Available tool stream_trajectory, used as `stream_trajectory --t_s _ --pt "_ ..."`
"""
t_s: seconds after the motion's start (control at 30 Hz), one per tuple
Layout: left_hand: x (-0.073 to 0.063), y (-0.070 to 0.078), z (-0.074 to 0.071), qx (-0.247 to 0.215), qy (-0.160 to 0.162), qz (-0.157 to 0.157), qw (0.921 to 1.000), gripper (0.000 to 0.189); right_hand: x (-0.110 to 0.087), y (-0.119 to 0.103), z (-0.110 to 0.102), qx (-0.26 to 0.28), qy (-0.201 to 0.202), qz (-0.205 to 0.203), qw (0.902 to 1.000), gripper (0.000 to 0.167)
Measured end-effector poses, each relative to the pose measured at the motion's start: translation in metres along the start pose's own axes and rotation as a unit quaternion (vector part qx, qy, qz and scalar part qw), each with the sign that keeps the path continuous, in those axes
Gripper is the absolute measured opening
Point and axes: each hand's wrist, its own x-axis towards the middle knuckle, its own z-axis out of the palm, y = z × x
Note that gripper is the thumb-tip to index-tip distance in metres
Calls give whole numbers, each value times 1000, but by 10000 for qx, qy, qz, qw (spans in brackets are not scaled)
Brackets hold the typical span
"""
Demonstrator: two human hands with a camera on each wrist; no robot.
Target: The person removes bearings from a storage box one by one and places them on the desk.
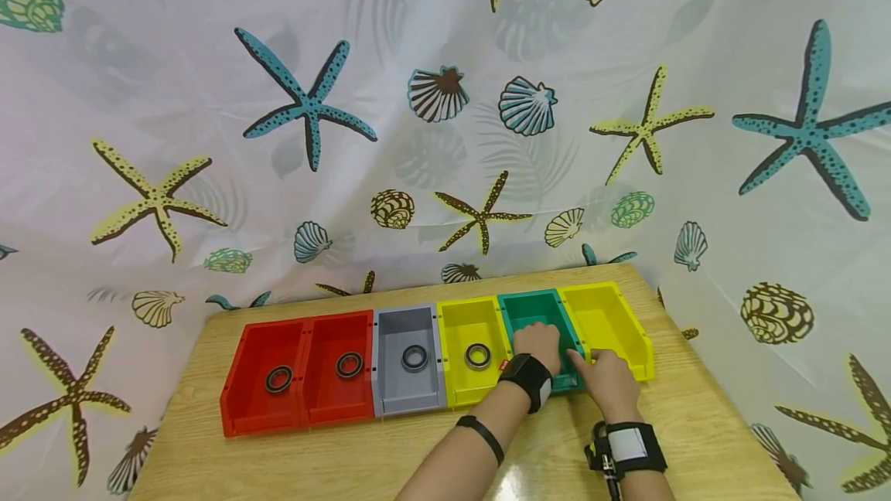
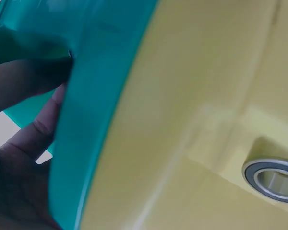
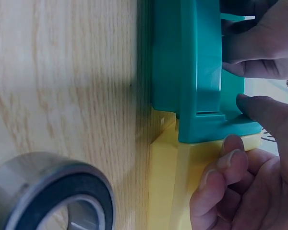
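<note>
In the head view my left hand (image 1: 538, 345) reaches down into the green bin (image 1: 529, 302), its fingers bent. The left wrist view has its fingers (image 2: 38, 122) close against the inside of the green wall (image 2: 98, 96); I cannot tell whether they hold anything. My right hand (image 1: 611, 383) grips the front side rim of the green bin. Its thumb (image 3: 261, 108) lies over the green side, and its curled fingers (image 3: 211, 189) are on the side of the right yellow bin (image 1: 604, 317). A bearing (image 3: 86, 182) looms large at the lower left of the right wrist view.
To the left stand a yellow bin (image 1: 459, 323), a grey bin (image 1: 404, 319) and two red bins (image 1: 334, 331), joined in a row. One ring bearing (image 1: 478, 356) lies in each of these. A patterned sheet (image 1: 445, 153) hangs behind the wooden table (image 1: 334, 462).
</note>
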Motion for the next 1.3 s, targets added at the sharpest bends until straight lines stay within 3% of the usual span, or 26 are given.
stream_trajectory --t_s 0.23,0.47,0.6,0.67,0.77,0.9,1.1,1.2,1.3 --pt "-5 -5 -11 -339 137 73 9993 20 -1 -3 0 -14 -7 7 10000 47" --pt "-12 -14 -28 -616 466 409 9962 18 -2 -4 -1 22 -1 45 10000 47" --pt "-23 -19 -33 -688 733 588 9932 10 -2 -2 0 17 -17 34 10000 47" --pt "-32 -19 -36 -862 913 765 9891 5 -3 -1 0 7 14 -6 10000 47" --pt "-48 -19 -40 -1206 1311 1139 9774 24 -2 0 1 2 101 -56 9999 48" --pt "-67 -21 -38 -1530 1759 1522 9605 27 -2 0 1 -16 165 -75 9998 50" --pt "-93 -30 -26 -1695 1831 1716 9530 23 -3 -1 2 -1 146 -73 9999 49" --pt "-106 -36 -19 -1600 1700 1817 9552 21 -3 -2 2 -6 105 -58 9999 51" --pt "-119 -38 -11 -1348 1349 1970 9617 19 -4 -2 0 -43 15 -4 10000 56"
